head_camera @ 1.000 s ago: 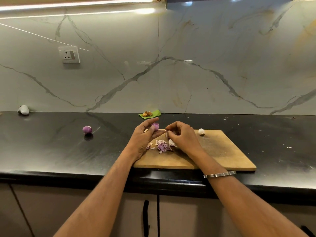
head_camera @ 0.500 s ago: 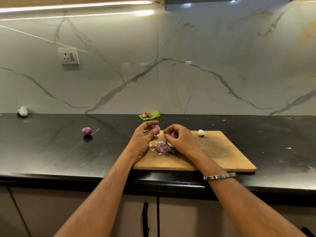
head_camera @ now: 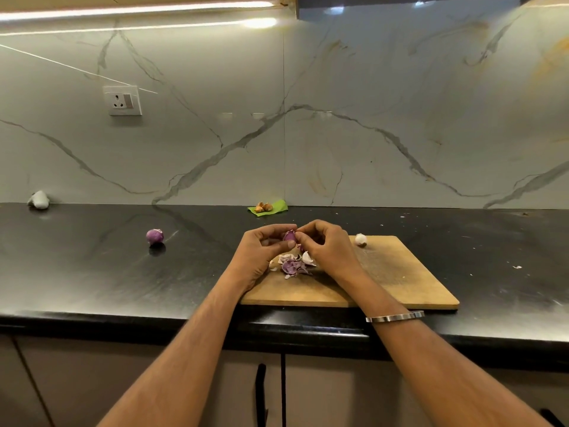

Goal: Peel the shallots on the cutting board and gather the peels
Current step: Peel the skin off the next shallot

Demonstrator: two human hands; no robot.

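Now meeting at the shallot, center frame above the cutting board: left hand gripping it, right hand closing in, pinching skin. Peeling resuming over the peels; another shallot waiting on the tabletop at left.

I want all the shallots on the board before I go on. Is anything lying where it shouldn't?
Yes: one purple shallot sits alone on the black counter, well left of the cutting board. A few pale scraps also lie right of the board.
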